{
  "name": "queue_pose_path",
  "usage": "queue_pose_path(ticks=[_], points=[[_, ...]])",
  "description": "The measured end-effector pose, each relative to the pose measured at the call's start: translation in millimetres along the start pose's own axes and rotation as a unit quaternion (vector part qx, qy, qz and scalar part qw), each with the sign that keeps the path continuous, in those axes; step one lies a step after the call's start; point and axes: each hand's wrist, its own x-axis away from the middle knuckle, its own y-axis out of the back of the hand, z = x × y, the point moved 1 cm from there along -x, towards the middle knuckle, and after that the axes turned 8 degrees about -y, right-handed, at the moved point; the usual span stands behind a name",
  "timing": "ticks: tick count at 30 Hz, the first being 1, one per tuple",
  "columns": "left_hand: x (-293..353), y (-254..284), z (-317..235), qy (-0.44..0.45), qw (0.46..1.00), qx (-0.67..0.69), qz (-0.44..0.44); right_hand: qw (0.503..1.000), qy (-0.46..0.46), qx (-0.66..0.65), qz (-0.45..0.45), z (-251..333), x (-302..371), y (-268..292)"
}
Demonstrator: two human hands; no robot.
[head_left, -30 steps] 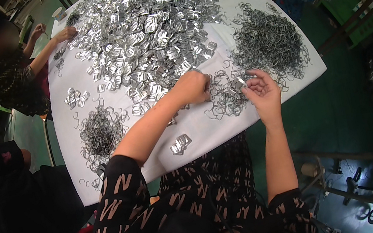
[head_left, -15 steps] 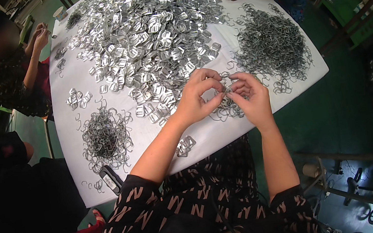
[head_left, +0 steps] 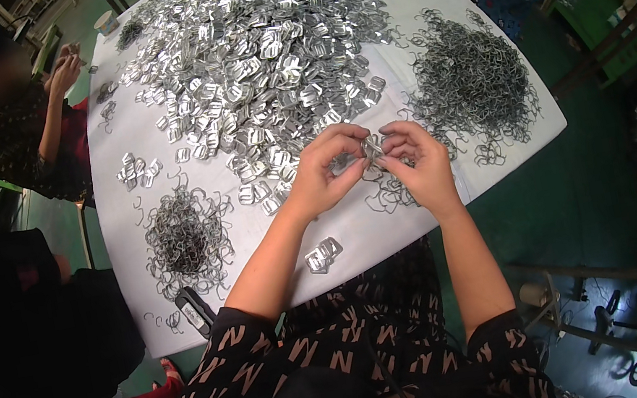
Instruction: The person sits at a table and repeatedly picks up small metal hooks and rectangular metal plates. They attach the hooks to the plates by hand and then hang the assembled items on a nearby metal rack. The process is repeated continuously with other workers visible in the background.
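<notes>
Two hands (head_left: 371,166) on one metal clip (head_left: 368,146).

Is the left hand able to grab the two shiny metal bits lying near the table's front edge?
Probably yes: the metal pieces lie uncovered just below the left hand, though its fingers are pinching a small part now.

Black sleeves with pinkish zigzags
</notes>
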Motion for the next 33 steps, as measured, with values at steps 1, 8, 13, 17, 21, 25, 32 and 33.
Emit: queue_pose_path(ticks=[1,8,13,17,21,25,32,33], points=[[-0.8,-0.9,-0.5,0.0,1.0,0.004,0.001,1.0,0.0,0.006,0.003,0.0,-1.0,0.1],[-1.6,-2.2,7.0,0.03,0.999,0.037,-0.014,0.998,-0.002,0.041,0.047,5.9,-8.4,2.9],[-1.9,4.0,7.6,0.029,0.998,0.031,-0.054,0.935,0.017,0.353,-0.026,-35.8,-35.7,21.8],[-3.7,6.8,-0.1,0.023,0.997,-0.013,-0.066,0.87,0.004,0.492,-0.016,-68.8,-45.3,0.1],[-0.5,9.7,-2.7,0.039,0.998,-0.029,-0.05,0.892,-0.065,0.447,-0.013,-81.7,-58.3,0.9],[3.7,4.6,1.1,0.043,0.998,-0.007,-0.047,0.971,-0.184,0.153,-0.016,-77.7,-60.2,27.4],[5.5,-27.4,0.4,0.061,0.998,0.018,-0.007,0.96,-0.198,-0.181,-0.082,-31.6,-21.5,37.3],[4.9,-32.0,-0.6,0.07,0.997,0.02,0.003,0.96,-0.183,-0.193,-0.092,-26.7,-17.0,36.6]])
